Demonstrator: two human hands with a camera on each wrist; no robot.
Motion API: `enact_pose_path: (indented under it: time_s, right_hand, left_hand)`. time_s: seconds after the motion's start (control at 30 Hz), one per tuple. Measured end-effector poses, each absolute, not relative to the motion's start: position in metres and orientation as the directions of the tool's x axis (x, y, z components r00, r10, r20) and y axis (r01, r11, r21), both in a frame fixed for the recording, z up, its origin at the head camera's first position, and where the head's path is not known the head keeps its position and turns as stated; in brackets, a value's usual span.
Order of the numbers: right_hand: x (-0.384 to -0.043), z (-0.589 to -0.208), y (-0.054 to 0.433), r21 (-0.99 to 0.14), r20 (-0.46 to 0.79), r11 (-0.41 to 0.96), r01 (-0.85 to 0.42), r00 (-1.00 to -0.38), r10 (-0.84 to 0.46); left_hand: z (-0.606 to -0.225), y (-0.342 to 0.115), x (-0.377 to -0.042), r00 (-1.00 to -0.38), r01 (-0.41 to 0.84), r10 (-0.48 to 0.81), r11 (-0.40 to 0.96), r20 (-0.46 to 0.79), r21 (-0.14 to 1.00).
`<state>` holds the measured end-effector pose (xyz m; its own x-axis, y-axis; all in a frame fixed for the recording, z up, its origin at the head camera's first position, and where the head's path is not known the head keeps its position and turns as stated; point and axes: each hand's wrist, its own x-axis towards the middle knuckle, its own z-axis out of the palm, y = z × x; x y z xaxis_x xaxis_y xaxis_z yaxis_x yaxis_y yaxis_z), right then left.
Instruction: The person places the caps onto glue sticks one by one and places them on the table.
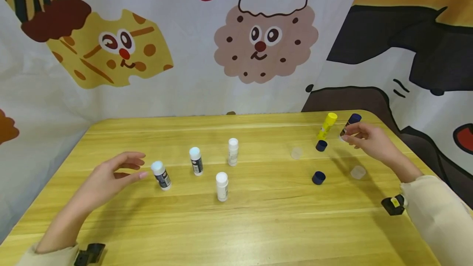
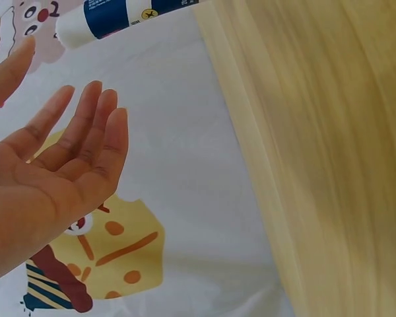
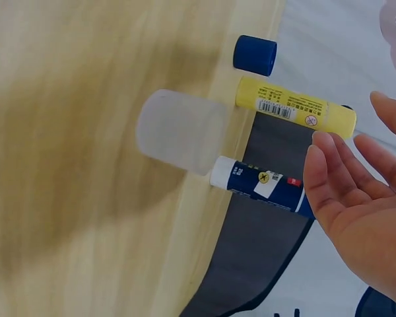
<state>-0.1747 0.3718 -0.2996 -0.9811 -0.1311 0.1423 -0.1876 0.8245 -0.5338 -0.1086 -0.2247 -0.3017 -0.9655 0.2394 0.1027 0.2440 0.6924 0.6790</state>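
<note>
My left hand (image 1: 107, 180) hovers over the left side of the table, fingers loosely bent and apart, with nothing in it. Just right of its fingertips stands a glue stick (image 1: 161, 175) with a dark label and pale top, also at the top edge of the left wrist view. On the far right, my right hand (image 1: 366, 138) has relaxed fingers. They overlap the blue-capped glue stick (image 3: 264, 185), which stands upright with a dark blue label and white base. A yellow glue stick (image 1: 327, 126) stands upright beside it, to the left.
Mid-table stand another dark-labelled glue stick (image 1: 196, 161) and two white sticks (image 1: 233, 152) (image 1: 222, 186). Two dark blue caps (image 1: 321, 145) (image 1: 319, 177) and two translucent caps (image 1: 296, 153) (image 1: 358, 172) lie at right. A cartoon-printed curtain (image 1: 192, 52) hangs behind the table.
</note>
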Motion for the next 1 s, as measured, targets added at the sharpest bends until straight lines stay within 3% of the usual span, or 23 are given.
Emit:
enact_pose_path:
  time_s: [0.73,1.0]
  right_hand:
    - [-0.147,-0.317,0.342,-0.644,0.018,0.723,-0.252,-0.949,-0.315]
    - [-0.145,-0.325,0.336,-0.709,-0.092,0.650,-0.274,-0.878,-0.470]
  left_hand:
    - [-0.308,-0.219,-0.113,-0.954,0.246,0.294,0.636,0.064,0.731]
    - [-0.312,-0.216,-0.118,-0.949,0.232,0.315,0.639,0.026,0.733]
